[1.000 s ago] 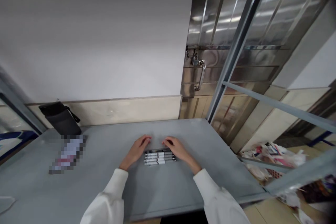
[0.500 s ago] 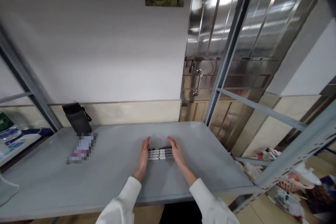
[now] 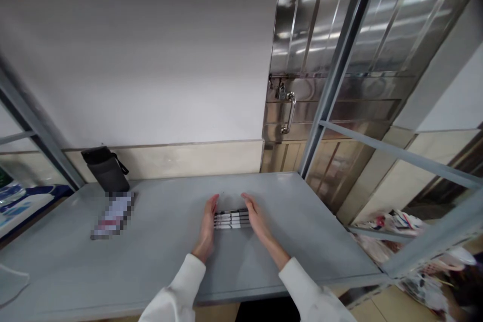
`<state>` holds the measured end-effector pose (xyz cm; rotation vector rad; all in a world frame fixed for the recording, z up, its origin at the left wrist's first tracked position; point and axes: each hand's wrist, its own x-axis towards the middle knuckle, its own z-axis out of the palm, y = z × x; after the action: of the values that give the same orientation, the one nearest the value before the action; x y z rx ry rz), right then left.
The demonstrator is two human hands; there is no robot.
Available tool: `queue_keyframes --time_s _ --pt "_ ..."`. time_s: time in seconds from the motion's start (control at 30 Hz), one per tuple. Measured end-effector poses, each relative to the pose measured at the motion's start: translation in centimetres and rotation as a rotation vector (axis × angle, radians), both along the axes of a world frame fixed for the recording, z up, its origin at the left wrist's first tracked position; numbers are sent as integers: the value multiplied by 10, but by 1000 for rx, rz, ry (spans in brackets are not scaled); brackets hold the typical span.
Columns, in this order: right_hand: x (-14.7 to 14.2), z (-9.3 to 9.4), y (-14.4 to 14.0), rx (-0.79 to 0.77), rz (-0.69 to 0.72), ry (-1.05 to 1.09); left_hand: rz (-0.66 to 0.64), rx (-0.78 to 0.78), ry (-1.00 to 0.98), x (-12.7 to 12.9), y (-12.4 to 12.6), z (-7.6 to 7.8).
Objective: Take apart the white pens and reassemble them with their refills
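Several pens (image 3: 231,220) with white and dark barrels lie side by side on the grey table (image 3: 162,261), crosswise in front of me. My left hand (image 3: 207,224) stands on edge at their left ends, its palm turned inward and its fingers stretched forward. At the right ends is my right hand (image 3: 257,219), held the same way, with fingers extended. Both palms appear to touch the pen tips, so the row sits between them. The very ends of the pens are hidden by the hands.
A dark grey pouch (image 3: 107,168) with a strap stands at the back left, a pixelated flat object (image 3: 113,215) before it. A white cable (image 3: 17,282) lies at the left edge. Metal posts (image 3: 332,80) frame the table; beyond is a steel door (image 3: 292,110).
The view has tilted down and shifted slightly. My hands stay at the two ends of the row, and the pens lie as before between them.
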<state>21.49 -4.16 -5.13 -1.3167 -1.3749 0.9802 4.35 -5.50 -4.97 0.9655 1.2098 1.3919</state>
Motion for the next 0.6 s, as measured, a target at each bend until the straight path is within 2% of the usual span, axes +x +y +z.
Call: queue_keyframes --time_s 0.23,0.47,0.6 --pt "-2 -2 23 43 -9 -61 54 33 100 3 36 -8" --pt "-8 15 46 43 -27 -117 84 52 228 5 69 1" --pt "-10 16 63 42 -49 -163 106 108 305 7 80 4"
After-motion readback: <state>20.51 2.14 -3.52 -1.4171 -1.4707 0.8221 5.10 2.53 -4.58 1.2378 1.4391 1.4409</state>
